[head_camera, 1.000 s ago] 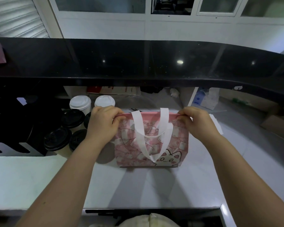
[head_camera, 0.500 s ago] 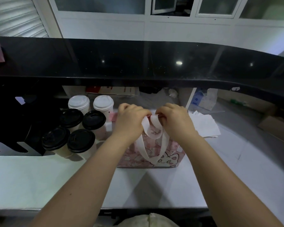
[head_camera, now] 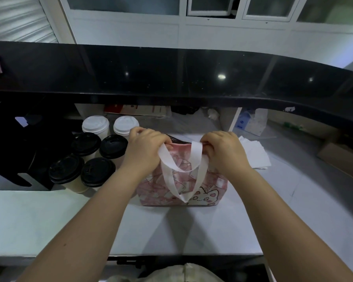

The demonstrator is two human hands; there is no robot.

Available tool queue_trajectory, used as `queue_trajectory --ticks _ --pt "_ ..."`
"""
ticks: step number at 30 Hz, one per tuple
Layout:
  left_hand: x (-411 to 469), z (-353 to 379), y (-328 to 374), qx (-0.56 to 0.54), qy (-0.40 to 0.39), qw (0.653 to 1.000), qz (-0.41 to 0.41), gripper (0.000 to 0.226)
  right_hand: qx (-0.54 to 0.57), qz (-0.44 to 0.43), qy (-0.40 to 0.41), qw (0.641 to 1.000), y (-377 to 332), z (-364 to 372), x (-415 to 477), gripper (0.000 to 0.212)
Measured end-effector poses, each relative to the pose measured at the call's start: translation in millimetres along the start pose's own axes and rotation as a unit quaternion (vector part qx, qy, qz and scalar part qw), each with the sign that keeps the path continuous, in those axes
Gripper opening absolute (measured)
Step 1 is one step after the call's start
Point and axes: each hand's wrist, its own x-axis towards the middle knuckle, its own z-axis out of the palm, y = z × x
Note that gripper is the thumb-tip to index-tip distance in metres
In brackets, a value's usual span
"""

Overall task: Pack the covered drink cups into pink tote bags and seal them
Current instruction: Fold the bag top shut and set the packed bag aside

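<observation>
While hands pinch the tote bag, lidded cups stand beside it.

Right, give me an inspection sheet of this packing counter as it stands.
Surface: white counter, smooth.
Job's things: pink tote bag stands upright, white handle hanging down its front; four black-lidded cups and two white-lidded cups grouped to its left, outside it.
Clutter: white papers right of the bag; blue-white box behind them.
Grips: left hand and right hand each pinch the bag's top edge.
Cables: nothing seen.
Surroundings: black raised ledge across the back; windows above.
</observation>
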Motion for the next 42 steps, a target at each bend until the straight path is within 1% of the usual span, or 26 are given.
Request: queue_trajectory --ticks 2,3,5,6,8,9,10,12,15,17,18,20,22,25,28,30,33,35,37,39,42 --pt "1.7 3.1 3.9 0.004 0.002 1.000 -0.005 0.029 -0.014 -0.008 0.006 1.000 -0.9 2.2 1.6 0.014" --pt "1.9 4.0 5.1 0.000 0.008 1.000 -0.003 0.028 -0.008 -0.013 0.012 1.000 0.0 2.2 1.8 0.013" --pt "-1.7 4.4 1.5 -0.015 0.029 0.999 0.012 0.016 0.004 -0.025 0.014 1.000 4.1 0.7 0.3 0.012" --pt "-5.3 4.2 -3.1 -0.023 0.040 0.999 0.019 0.015 0.006 -0.031 0.015 0.999 7.6 -0.6 -1.7 0.010" --pt "-13.5 2.2 -16.0 -0.042 0.049 0.998 0.006 0.031 0.007 -0.030 0.027 0.999 17.3 -3.3 -6.7 0.009" --pt "-17.1 0.7 -22.9 -0.055 0.052 0.997 -0.012 0.039 0.013 -0.015 0.031 0.999 21.9 -4.9 -9.4 0.009" --pt "-19.7 -0.8 -28.9 -0.067 0.054 0.996 -0.031 0.042 0.019 0.002 0.034 0.999 25.5 -6.1 -11.5 0.008" --pt "-20.9 -2.8 -33.7 -0.077 0.055 0.994 -0.059 0.038 0.025 0.024 0.040 0.999 28.4 -6.0 -11.6 0.005" --pt "-16.6 -1.3 -30.3 -0.071 0.086 0.990 -0.087 0.025 0.025 0.020 0.049 0.998 25.7 -3.3 -6.5 0.006" --pt "-16.6 -0.9 -32.1 -0.117 0.071 0.984 -0.117 0.024 0.052 0.013 0.047 0.997 30.0 -3.4 -6.3 0.005" --pt "-18.3 -0.9 -35.5 -0.159 0.056 0.978 -0.125 0.025 0.079 0.029 0.041 0.996 35.6 -3.9 -8.1 0.006" --pt "-25.1 -2.7 -42.4 -0.236 0.051 0.959 -0.150 0.030 0.139 0.103 0.026 0.985 49.6 -5.2 -13.4 0.012" --pt "-31.7 -4.9 -46.1 -0.276 0.079 0.939 -0.189 0.030 0.177 0.161 0.018 0.971 57.8 -3.9 -17.6 0.019" --pt "-30.3 -1.2 -47.6 -0.275 0.107 0.931 -0.215 0.023 0.215 0.185 0.037 0.958 56.0 0.6 -14.1 0.028" --pt "-27.2 3.5 -46.5 -0.275 0.127 0.926 -0.224 0.028 0.236 0.220 0.043 0.946 52.1 1.6 -8.7 0.033" --pt "-30.7 6.4 -47.2 -0.301 0.130 0.918 -0.222 0.027 0.253 0.231 0.051 0.938 53.9 0.6 -10.7 0.028" --pt "-38.5 7.0 -50.5 -0.354 0.124 0.904 -0.207 0.029 0.318 0.228 0.056 0.918 59.0 -2.9 -20.5 0.025" --pt "-41.2 4.7 -52.0 -0.378 0.137 0.894 -0.197 0.031 0.368 0.235 0.055 0.898 62.6 -6.2 -26.0 0.026" --pt "-41.6 1.4 -51.1 -0.397 0.148 0.886 -0.186 0.030 0.424 0.245 0.061 0.870 67.4 -9.2 -30.4 0.028" --pt "-39.5 0.8 -47.0 -0.418 0.140 0.880 -0.175 0.029 0.471 0.239 0.061 0.847 72.8 -10.4 -35.1 0.029" --pt "-31.7 5.3 -39.6 -0.442 0.145 0.863 -0.197 0.029 0.487 0.247 0.074 0.834 72.4 -6.6 -36.3 0.033"
